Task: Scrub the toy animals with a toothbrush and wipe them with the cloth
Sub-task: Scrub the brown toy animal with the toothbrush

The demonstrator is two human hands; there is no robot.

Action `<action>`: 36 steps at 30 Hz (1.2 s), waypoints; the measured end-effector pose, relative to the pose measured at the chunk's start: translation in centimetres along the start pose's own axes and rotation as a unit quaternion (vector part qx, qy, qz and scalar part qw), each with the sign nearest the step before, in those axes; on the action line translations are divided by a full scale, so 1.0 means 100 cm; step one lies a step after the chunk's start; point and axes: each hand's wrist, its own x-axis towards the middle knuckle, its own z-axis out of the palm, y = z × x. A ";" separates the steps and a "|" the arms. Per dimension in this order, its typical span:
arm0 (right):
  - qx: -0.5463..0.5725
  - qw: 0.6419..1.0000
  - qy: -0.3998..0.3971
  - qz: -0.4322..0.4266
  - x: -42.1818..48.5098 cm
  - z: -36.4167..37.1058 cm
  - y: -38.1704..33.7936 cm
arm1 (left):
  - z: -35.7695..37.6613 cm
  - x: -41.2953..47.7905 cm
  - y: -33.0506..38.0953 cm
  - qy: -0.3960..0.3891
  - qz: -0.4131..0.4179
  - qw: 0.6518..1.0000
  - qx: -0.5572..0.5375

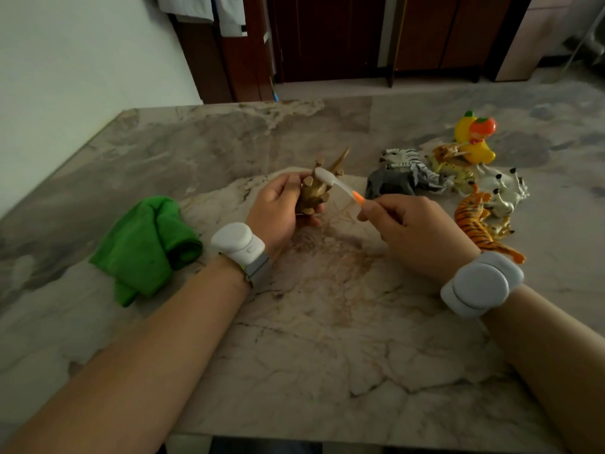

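Observation:
My left hand (280, 206) grips a brown toy animal (316, 190) with pointed horns, held just above the marble table (311, 339). My right hand (414, 229) holds a white and orange toothbrush (337, 185) by its handle, with the brush head lying against the brown toy's upper part. A crumpled green cloth (147, 247) rests on the table to the left of my left wrist. More toy animals sit in a heap at the right: a zebra (409, 162), a grey one (396, 181), a spotted yellow one (453, 168), a white one (505, 188) and a tiger (478, 224).
A yellow and orange plastic toy (476, 136) stands behind the heap. Both wrists wear white bands. Dark wooden cabinets (360, 34) rise beyond the table's far edge, and a pale wall (82, 60) runs along the left side.

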 end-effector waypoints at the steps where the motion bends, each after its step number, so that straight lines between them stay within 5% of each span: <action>1: 0.002 1.000 0.003 0.001 0.000 0.000 0.000 | 0.000 0.000 0.000 0.000 -0.002 1.000 0.001; 6: -0.003 1.000 -0.019 -0.011 -0.003 0.002 -0.003 | -0.002 -0.001 0.003 0.004 -0.009 1.000 -0.017; 16: 0.094 0.992 0.085 -0.022 0.014 0.012 -0.031 | -0.004 0.007 0.001 0.055 -0.023 0.997 -0.044; 25: 0.102 0.993 0.058 -0.005 0.047 0.048 -0.046 | -0.022 0.020 0.008 0.109 -0.048 0.988 -0.095; 36: 0.056 0.996 0.015 -0.061 0.037 0.049 -0.035 | -0.046 0.026 0.010 0.137 0.015 0.981 0.137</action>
